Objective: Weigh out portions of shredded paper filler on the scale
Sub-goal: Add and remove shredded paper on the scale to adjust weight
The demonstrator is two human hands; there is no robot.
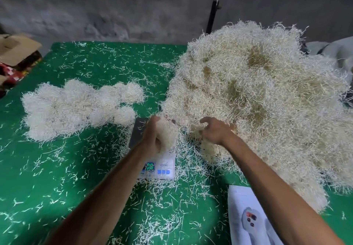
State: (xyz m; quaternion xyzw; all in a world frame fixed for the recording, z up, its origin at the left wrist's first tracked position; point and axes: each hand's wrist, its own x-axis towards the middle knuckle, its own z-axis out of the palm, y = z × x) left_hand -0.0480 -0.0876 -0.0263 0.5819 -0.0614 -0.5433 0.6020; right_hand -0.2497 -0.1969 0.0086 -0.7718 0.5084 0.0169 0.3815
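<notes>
A green table (57,168) strewn with loose paper strands filled the view, and on it, spreading away beyond the right fingertips, stood the big heap of shredded paper filler (257,101). Off to the far left of the left fingers lay a cluster of rounded weighed-out portions (76,105), touching one another. A printed sheet (246,216) lay at the near edge of the table, well behind the right wrist. The scale (158,164) sat directly beneath the left fingers, its lit display on the side nearest the person; the digits were too blurred to read. The left hand (154,136) curled its fingers around a handful of filler (168,134) held just above the scale's platform. The right hand (214,130) had its fingers bent and dug into the near edge of the heap, pinching strands there.
</notes>
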